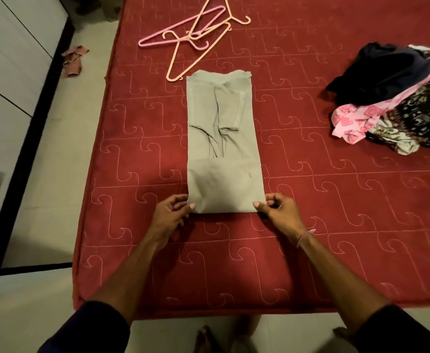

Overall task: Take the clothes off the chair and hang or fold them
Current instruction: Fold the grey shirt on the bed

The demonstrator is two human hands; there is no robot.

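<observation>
**Both hands pinch near fold of grey shirt on bed**

Left hand (169, 212) pinches the near-left corner of the shirt (221, 138), thumb on top, fingers curled at the cloth edge. Right hand (278, 210) pinches the near-right corner the same way; grip is tight on fabric on both sides. Shirt lies flat as a long narrow strip on the bed (336, 225), near end already folded over, lengthwise toward the far edge, closer to the bed's left edge than its right. Hangers (196, 34) lie tangled just beyond the shirt's far end, one nearly touching its far-left corner. Clothes pile (399, 98) sits at the right edge, well apart. Bare bedcover on both sides of the shirt and between it and the near edge. Cloth (73, 61) on floor (56, 174) left of bed.
</observation>
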